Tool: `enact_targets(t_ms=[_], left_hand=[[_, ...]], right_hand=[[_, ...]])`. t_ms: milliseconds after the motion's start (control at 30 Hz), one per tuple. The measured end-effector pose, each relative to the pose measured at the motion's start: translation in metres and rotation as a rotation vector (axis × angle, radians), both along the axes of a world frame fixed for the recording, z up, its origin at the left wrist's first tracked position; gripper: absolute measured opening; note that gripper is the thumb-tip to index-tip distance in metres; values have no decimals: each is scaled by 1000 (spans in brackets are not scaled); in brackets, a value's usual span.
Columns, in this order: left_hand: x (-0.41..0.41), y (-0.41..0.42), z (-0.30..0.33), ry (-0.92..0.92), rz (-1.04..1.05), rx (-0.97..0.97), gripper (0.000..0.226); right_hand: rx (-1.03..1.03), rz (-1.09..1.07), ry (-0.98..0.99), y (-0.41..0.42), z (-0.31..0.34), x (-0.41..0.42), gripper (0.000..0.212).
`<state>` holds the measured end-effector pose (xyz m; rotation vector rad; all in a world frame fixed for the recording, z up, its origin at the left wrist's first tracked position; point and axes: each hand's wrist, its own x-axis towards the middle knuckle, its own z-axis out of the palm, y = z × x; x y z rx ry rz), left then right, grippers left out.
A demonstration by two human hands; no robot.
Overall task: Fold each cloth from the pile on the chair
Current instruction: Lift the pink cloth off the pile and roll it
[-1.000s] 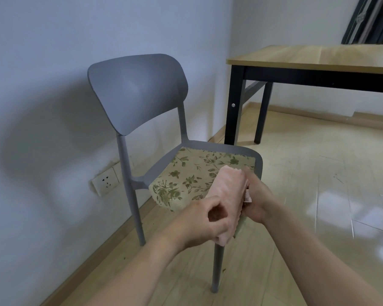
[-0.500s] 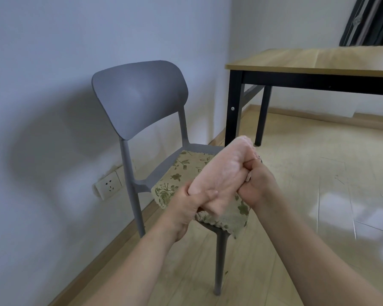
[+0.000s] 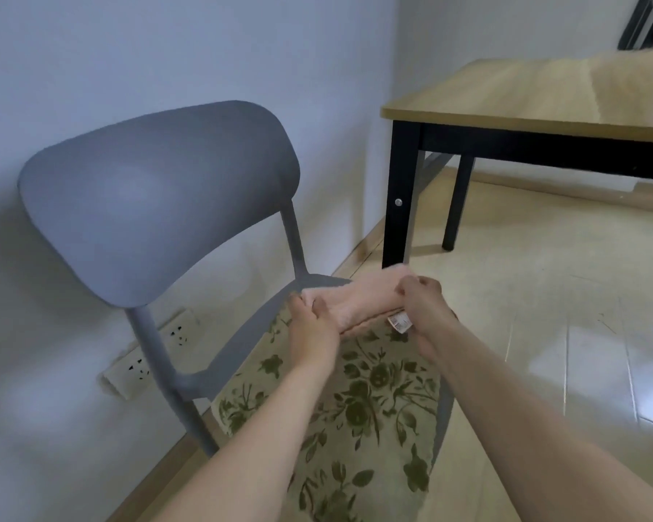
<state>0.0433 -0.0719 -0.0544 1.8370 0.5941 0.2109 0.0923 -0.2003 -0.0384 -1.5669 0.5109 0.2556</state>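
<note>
A folded pink cloth (image 3: 359,301) lies across the back of the seat of the grey chair (image 3: 159,197). My left hand (image 3: 311,327) grips its left end with the thumb on top. My right hand (image 3: 425,307) pinches its right end, where a small white label (image 3: 400,321) sticks out. Under the pink cloth a cream cloth with a green flower print (image 3: 355,416) is spread over the seat and hangs over the front edge.
A wooden table with black legs (image 3: 536,92) stands to the right of the chair. The wall (image 3: 91,50) runs close behind the chair, with a socket strip (image 3: 148,356) low on it. Glossy tiled floor (image 3: 566,333) stretches to the right.
Both hands have carried the pink cloth from in front of me down to the back of the chair seat. The view has moved closer to the chair.
</note>
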Motion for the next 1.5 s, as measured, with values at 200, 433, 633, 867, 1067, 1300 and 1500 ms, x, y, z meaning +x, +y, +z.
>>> enact_targets(t_ms=[200,433,633,867,1067,1300,1500], left_hand=[[28,-2,84,246,47,-179,44],[0,-28,307,244,-225,28,29],[-36,-103,467,182,-544,81,17],[-26,-218,530,134,-587,342,48],[-3,-308,560,-27,-535,334,6],[33,-432,563,10,-445,-3,14],[37,-567,565,29,-226,-259,23]], right_hand=[[-41,-8,183,-15,77,25,36],[26,65,241,-73,292,-14,26],[199,-75,323,-157,454,-32,19],[473,-63,326,-290,549,-17,16],[274,256,167,-387,573,-4,41],[-279,467,-3,-525,574,8,31],[-77,496,-105,-639,585,18,15]])
